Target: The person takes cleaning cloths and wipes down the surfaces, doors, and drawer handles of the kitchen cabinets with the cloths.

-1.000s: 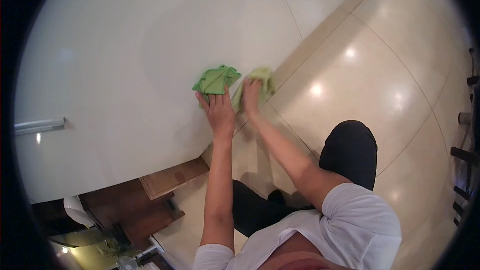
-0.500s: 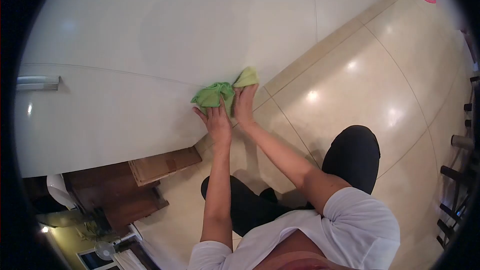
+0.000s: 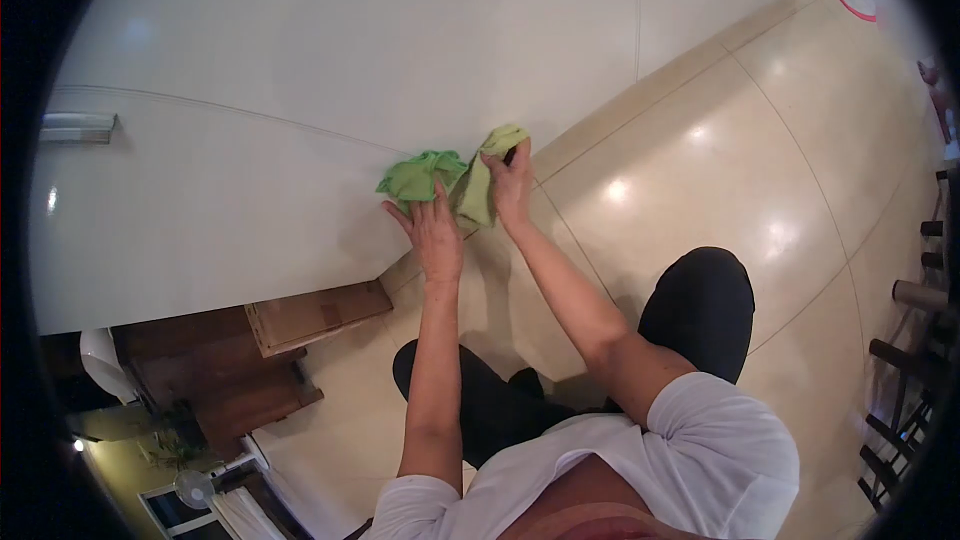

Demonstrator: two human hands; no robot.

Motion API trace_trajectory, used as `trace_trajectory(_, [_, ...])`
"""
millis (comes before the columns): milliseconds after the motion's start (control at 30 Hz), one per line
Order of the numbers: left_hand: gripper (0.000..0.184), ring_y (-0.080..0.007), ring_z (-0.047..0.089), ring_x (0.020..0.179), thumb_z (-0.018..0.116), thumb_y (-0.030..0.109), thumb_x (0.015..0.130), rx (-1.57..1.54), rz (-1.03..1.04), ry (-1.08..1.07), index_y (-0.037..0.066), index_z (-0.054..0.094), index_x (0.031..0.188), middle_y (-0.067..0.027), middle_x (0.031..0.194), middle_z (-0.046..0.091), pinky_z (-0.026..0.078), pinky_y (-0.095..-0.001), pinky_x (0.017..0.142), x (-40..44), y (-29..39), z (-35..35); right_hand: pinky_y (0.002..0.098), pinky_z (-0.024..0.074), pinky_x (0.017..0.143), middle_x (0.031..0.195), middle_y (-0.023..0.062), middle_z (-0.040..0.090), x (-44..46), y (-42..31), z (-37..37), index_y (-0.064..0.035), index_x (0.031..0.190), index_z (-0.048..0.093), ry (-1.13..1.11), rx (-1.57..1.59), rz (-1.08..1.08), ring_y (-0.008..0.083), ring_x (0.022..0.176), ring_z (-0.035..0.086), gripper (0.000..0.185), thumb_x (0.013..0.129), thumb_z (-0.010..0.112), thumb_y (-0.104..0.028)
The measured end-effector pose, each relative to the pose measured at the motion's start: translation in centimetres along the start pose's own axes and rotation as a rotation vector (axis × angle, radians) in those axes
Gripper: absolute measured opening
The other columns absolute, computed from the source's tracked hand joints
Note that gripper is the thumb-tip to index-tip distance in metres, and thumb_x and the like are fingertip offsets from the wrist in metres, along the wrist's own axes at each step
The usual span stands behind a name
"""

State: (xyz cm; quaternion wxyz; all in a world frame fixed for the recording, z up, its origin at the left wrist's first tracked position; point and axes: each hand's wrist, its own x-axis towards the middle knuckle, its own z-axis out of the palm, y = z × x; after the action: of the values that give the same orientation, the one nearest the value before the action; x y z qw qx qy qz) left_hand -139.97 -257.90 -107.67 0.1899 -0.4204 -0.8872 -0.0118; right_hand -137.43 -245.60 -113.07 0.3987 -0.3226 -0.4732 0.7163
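Note:
A bright green cloth point(image 3: 412, 180) lies bunched against the lower part of a glossy white cabinet front point(image 3: 220, 210). My left hand point(image 3: 436, 240) grips it at the fingertips, thumb spread to the side, and presses it to the panel. Just to the right, my right hand point(image 3: 513, 190) pinches a yellow-green cloth point(image 3: 478, 195) between thumb and fingers. That cloth hangs in a fold beside the green one, close to the cabinet's bottom corner; whether the two cloths touch is unclear.
Glossy beige floor tiles point(image 3: 690, 180) stretch to the right of the cabinet. A metal handle point(image 3: 80, 128) sticks out at left. Below the cabinet's end are a cardboard box point(image 3: 320, 315) and brown wooden furniture point(image 3: 210, 370). Dark chair legs point(image 3: 905, 360) stand at the far right.
My right hand has drawn back slightly from the panel and turned, so more of the yellow-green cloth hangs down. The left hand and green cloth have shifted slightly up and left.

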Motion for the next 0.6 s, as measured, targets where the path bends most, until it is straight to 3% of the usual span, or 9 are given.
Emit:
trace_trajectory(167, [0.067,-0.0391,0.028,0.135,0.05,-0.002,0.08,-0.046,-0.026,0.006,-0.002,0.027,0.143,-0.0206,0.141,0.037,0.009,-0.0622,0.112,-0.5,0.3,-0.6,0.0376,0.0447,0.077,0.097,0.0168,0.053,0.5,-0.3,-0.4,0.0003,0.101,0.045,0.03,0.07,-0.03,0.0316,0.087,0.054,0.034,0.074,0.065,0.001])
trace_trajectory(367, [0.067,-0.0398,0.025,0.136,0.047,-0.004,0.08,-0.233,-0.076,0.111,-0.003,0.026,0.144,-0.0219,0.142,0.034,0.015,-0.0548,0.114,-1.1,0.3,-0.6,0.0395,0.0445,0.077,0.096,0.0161,0.053,-1.2,-6.8,2.6,-0.0013,0.1,0.046,-0.018,-0.303,-0.48,0.0337,0.087,0.055,0.031,0.077,0.066,-0.006])
trace_trajectory(467, [0.068,-0.0403,0.024,0.136,0.046,-0.005,0.08,-0.247,-0.082,0.12,-0.003,0.024,0.144,-0.0225,0.143,0.033,0.015,-0.0542,0.114,-0.9,0.0,-0.8,0.0406,0.0443,0.076,0.097,0.0169,0.055,-0.4,-5.4,1.7,-0.0018,0.099,0.047,-0.085,-0.289,-0.413,0.035,0.089,0.056,0.029,0.077,0.066,-0.008])
trace_trajectory(600, [0.071,-0.0431,0.024,0.135,0.045,-0.007,0.08,-0.248,-0.087,0.098,-0.002,0.02,0.146,-0.0261,0.141,0.033,0.015,-0.0541,0.114,-0.9,0.1,-1.3,0.0415,0.0452,0.074,0.098,0.0171,0.056,0.0,0.4,-1.4,-0.0017,0.101,0.048,0.0,-0.18,-0.145,0.0357,0.09,0.057,0.031,0.076,0.066,-0.006])
